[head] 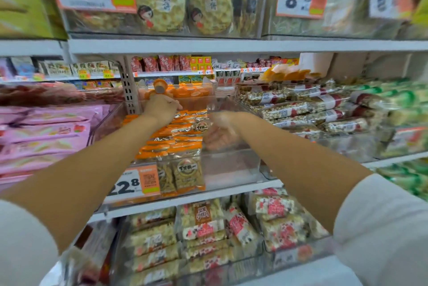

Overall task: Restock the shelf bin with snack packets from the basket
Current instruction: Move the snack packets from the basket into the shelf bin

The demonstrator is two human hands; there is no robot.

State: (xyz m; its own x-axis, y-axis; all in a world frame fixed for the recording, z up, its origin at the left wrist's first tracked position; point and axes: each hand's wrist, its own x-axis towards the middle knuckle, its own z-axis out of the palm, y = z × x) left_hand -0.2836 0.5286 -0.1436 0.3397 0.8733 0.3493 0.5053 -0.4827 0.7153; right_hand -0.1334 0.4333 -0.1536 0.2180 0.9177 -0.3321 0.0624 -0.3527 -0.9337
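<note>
Beside the pink packets (46, 132) at far left, a person's left hand (162, 108) reached deep into the clear shelf bin (231, 165), wrist bent and knuckles up; its fingers curled down over the rearmost orange snack packets (171, 142), though whether they pinched one could not be told. The packets stood in a packed row running front to back along the bin's left half, above the orange price tag (134, 182). The right half showed bare plastic, which is probably where fresh stock belonged. The right hand (220, 132) hung low in that bare half, blurred, palm turned towards the row; its fingers looked slack and held nothing visible. The row lay just to the left of those fingers, its long axis pointing away from the person, and the left hand was the nearer of the two, set right on the packets. Nut bars (301, 109) filled the neighbouring bin at right. The basket was out of view, so the stock yet to come could not be judged.
</note>
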